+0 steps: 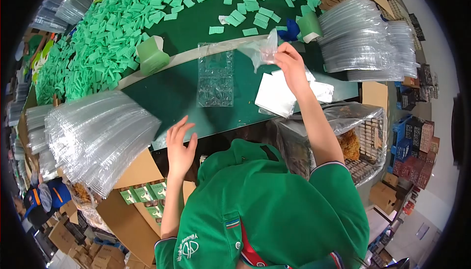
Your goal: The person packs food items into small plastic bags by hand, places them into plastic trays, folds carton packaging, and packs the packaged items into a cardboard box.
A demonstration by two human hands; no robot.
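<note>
My right hand [290,62] pinches a thin translucent sheet [265,51], blurred by motion, above the green table [171,85]. Just below that hand lie white sheets [274,95] in a loose pile. An open clear plastic tray [215,85] with moulded hollows rests flat on the table, between my two hands. My left hand [180,139] hovers at the table's near edge, fingers apart and holding nothing. It is nearest to a large stack of clear plastic trays [98,136] on the left.
Many small green packets [113,28] cover the far left. Another tray stack [353,33] stands at the right, beside a green box [309,26] and a blue object [289,31]. Another green box [152,55] stands left. A plastic-lined crate [368,131] sits beside my right arm.
</note>
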